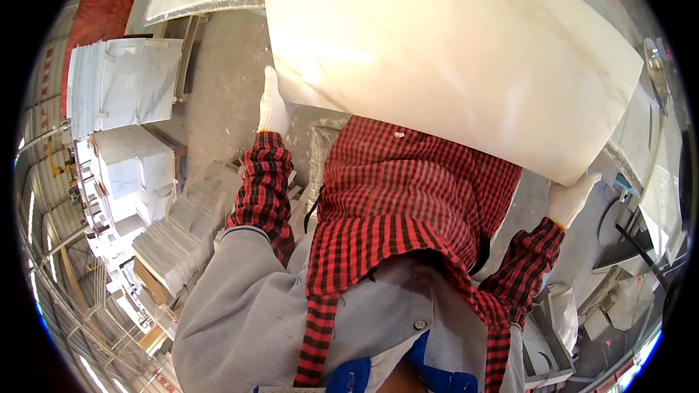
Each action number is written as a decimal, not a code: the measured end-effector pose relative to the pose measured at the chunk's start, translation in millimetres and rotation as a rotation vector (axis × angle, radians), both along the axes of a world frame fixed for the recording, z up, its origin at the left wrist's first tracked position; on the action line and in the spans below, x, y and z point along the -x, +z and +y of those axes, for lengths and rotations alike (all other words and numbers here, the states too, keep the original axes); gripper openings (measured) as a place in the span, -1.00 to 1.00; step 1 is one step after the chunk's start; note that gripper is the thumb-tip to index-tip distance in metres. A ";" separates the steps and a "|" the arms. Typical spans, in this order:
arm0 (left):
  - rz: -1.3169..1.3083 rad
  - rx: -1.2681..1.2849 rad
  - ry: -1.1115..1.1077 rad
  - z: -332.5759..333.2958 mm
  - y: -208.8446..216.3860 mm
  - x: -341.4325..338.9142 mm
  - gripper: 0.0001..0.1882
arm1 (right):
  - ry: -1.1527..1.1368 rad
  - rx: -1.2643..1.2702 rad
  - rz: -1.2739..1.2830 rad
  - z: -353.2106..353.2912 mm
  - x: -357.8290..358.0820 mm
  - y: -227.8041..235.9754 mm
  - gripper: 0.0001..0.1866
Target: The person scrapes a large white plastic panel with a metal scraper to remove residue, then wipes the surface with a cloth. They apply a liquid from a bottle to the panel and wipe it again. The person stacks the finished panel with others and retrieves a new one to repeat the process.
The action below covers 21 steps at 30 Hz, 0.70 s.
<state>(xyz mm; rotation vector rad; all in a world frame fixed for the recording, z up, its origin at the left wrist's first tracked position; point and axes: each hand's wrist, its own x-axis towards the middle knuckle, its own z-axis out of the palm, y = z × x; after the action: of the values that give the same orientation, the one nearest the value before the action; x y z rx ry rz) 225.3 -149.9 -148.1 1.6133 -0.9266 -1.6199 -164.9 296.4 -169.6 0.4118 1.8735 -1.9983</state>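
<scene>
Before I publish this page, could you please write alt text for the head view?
A large, glossy cream slab is held near two corners by a gloved left hand and a gloved right hand. A red-and-black checked apron shows below; pale slabs stand stacked at left.

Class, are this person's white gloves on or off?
On: white gloves cover the left hand and right hand, meeting the checked sleeves at the wrists.

left hand [273, 105] farther forward, right hand [571, 202] nearer, arms [263, 182] apart
</scene>
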 end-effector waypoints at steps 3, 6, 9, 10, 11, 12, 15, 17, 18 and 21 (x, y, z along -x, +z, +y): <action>0.056 0.018 0.015 6.0 -4.3 -3.3 -0.31 | -0.130 0.178 -0.088 -19.9 -10.8 19.5 -0.26; 0.026 0.041 -0.022 5.0 -0.4 -1.2 -0.34 | -0.121 0.189 -0.055 -17.9 -12.6 19.1 -0.26; 0.016 0.100 -0.014 -2.1 -11.3 -10.3 -0.33 | -0.111 0.142 -0.037 -21.1 -14.4 21.0 -0.27; 0.001 0.131 0.001 -0.8 -10.9 -8.4 -0.33 | -0.113 0.116 -0.034 -22.9 -15.2 22.8 -0.27; -0.015 0.162 0.016 0.8 -10.0 -6.6 -0.32 | -0.121 0.098 -0.042 -24.5 -16.6 26.0 -0.28; -0.066 0.167 0.038 2.5 -7.9 -5.0 -0.31 | -0.128 0.080 -0.050 -26.0 -18.7 30.4 -0.28; -0.269 0.222 0.037 11.3 16.9 4.0 -0.28 | -0.014 -0.098 0.022 -15.4 -21.9 33.0 -0.30; -0.447 0.311 -0.065 13.4 29.1 5.0 -0.28 | 0.024 -0.111 0.064 -9.4 -24.0 40.3 -0.33; -0.444 0.356 -0.035 19.2 38.7 9.6 -0.28 | 0.007 -0.042 0.064 -12.0 -27.1 42.0 -0.34; -0.567 0.395 -0.082 20.1 49.0 9.8 -0.31 | -0.005 -0.195 0.125 -15.9 -29.8 50.1 -0.34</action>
<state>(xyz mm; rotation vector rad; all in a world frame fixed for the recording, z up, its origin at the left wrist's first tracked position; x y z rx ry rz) 215.5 -129.8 -99.2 1.7827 -1.5072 -0.9403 -135.1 280.5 -119.6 0.3515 2.1562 -1.8897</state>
